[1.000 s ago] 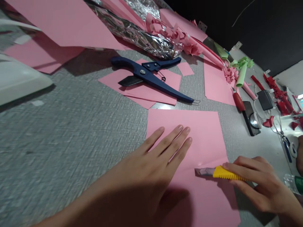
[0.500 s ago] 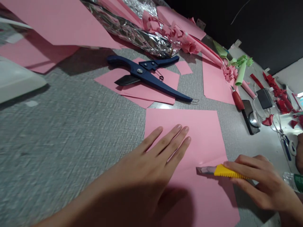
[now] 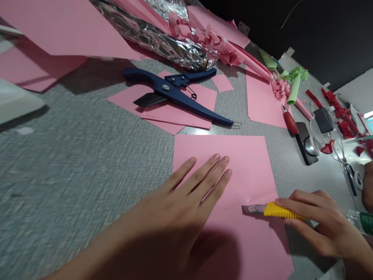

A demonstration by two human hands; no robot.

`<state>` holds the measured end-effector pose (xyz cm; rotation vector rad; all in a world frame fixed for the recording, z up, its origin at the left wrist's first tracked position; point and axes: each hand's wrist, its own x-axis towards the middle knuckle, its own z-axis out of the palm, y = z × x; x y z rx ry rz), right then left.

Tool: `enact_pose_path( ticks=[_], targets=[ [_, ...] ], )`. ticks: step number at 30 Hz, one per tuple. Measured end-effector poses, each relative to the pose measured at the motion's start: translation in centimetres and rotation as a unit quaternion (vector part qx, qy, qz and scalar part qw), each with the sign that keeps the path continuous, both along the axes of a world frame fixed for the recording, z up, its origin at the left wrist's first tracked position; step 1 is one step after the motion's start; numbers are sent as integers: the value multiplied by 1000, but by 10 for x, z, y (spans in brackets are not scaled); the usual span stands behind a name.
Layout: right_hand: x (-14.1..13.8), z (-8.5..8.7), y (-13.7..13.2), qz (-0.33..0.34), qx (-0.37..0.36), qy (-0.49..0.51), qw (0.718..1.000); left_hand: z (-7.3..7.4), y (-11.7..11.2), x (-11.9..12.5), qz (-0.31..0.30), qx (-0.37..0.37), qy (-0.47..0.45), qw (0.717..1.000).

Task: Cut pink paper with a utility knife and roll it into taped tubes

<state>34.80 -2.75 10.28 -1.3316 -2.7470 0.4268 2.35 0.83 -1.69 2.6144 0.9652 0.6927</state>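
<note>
My left hand [image 3: 186,198] lies flat with its fingers stretched out on a pink paper sheet [image 3: 247,163], pressing it onto the grey table [image 3: 72,163]. My right hand [image 3: 317,223] is closed around a yellow utility knife [image 3: 276,210]. The knife's blade tip rests on the sheet near its right edge, where a cut runs into the paper.
Blue-handled shears [image 3: 175,91] lie on smaller pink sheets behind. Crumpled foil [image 3: 163,39], pink paper flowers [image 3: 210,39] and green rolls [image 3: 294,83] sit further back. A red-handled knife [image 3: 290,120], a phone [image 3: 305,142] and red scraps [image 3: 340,116] lie at the right. Another person's hand [image 3: 367,186] shows at the right edge.
The view has shifted slightly, so everything sits a bit further left. Both hands and the knife keep almost the same place on the sheet.
</note>
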Motion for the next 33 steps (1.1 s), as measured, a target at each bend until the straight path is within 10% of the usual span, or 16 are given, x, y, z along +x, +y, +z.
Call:
enact_pose_path(
  ticks=[33],
  targets=[
    [16, 6, -5, -26, 12, -36, 999, -2, 3, -1, 8, 6, 4, 1000]
  ],
)
